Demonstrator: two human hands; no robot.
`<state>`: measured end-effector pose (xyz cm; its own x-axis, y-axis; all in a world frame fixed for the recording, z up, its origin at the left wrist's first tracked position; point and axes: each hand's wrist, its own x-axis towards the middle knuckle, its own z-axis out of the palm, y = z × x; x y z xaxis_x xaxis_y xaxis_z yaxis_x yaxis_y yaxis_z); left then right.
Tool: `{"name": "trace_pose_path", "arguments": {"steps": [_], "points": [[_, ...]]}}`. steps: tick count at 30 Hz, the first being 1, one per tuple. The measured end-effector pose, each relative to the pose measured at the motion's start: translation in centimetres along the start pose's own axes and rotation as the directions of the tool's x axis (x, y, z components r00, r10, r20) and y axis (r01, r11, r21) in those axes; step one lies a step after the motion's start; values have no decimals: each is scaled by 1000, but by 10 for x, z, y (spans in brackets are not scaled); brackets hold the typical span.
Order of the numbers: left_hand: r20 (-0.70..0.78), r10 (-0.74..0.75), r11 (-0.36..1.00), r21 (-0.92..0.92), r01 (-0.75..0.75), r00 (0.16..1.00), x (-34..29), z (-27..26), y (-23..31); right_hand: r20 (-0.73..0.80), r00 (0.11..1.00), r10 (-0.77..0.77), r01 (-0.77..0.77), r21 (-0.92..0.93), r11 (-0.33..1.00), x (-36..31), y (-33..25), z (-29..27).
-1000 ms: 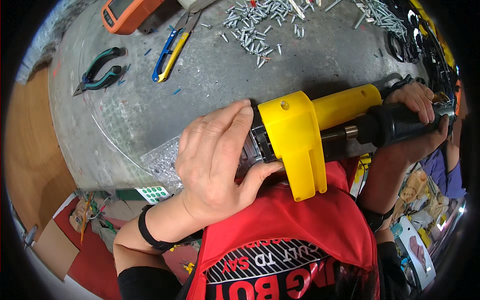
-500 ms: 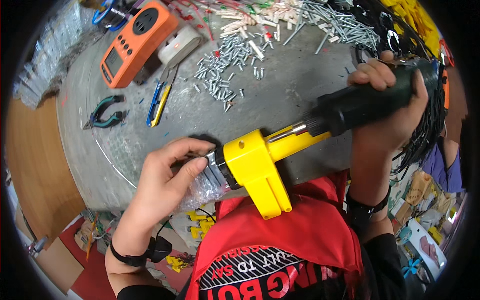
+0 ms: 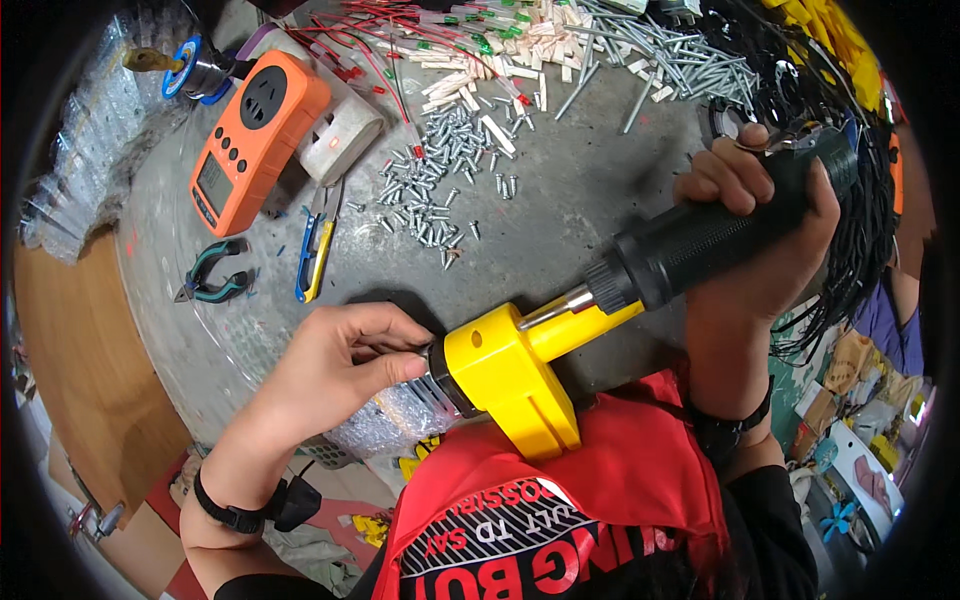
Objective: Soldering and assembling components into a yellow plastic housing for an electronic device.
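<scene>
My left hand [image 3: 350, 365] pinches the black and silver end of a yellow plastic housing [image 3: 495, 365] between thumb and fingers. Clear bubble wrap [image 3: 385, 425] lies beneath that hand. My right hand [image 3: 770, 215] wraps round a black electric screwdriver [image 3: 700, 230], tilted down to the left. Its metal bit [image 3: 555, 305] reaches into the housing beside a yellow tube that sticks out to the right. The tip of the bit is hidden inside. The housing's lower arm rests against my red apron [image 3: 640, 430].
Loose screws [image 3: 435, 190], long bolts [image 3: 690, 75] and red wires [image 3: 400, 60] lie at the far side. An orange socket meter [image 3: 260, 135], a utility knife [image 3: 316, 255], green-black pliers [image 3: 215, 272] and a solder spool [image 3: 195, 70] are at left. Black cables [image 3: 850, 280] hang at right.
The view has shifted, so the tabletop things and the housing appear lower in the picture. Both hands keep their hold, and the screwdriver bit stays in the housing.
</scene>
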<state>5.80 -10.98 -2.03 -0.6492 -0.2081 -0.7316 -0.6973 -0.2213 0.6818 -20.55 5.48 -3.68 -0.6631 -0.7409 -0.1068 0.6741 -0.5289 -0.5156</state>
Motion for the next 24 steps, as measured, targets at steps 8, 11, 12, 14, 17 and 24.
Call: {"name": "trace_pose_path", "arguments": {"steps": [8,11,12,14,17,24], "points": [[28,-34,997,-70,36,999,2,-6,-4,88,987,133,-145,141,979,6,1,2],[50,-22,995,-94,26,999,6,-5,-2,160,980,119,-148,186,971,8,-1,-7],[53,-28,993,-110,33,998,6,-5,-3,154,979,131,-158,174,972,8,-1,-7],[63,-22,991,-129,30,998,8,-5,-1,144,980,139,-165,188,968,10,-2,-8],[68,-71,988,-133,80,995,8,-6,5,138,975,172,-201,240,950,12,2,-2],[35,-25,997,-74,28,999,7,-4,0,73,980,184,-195,190,962,13,-5,-8]]}}
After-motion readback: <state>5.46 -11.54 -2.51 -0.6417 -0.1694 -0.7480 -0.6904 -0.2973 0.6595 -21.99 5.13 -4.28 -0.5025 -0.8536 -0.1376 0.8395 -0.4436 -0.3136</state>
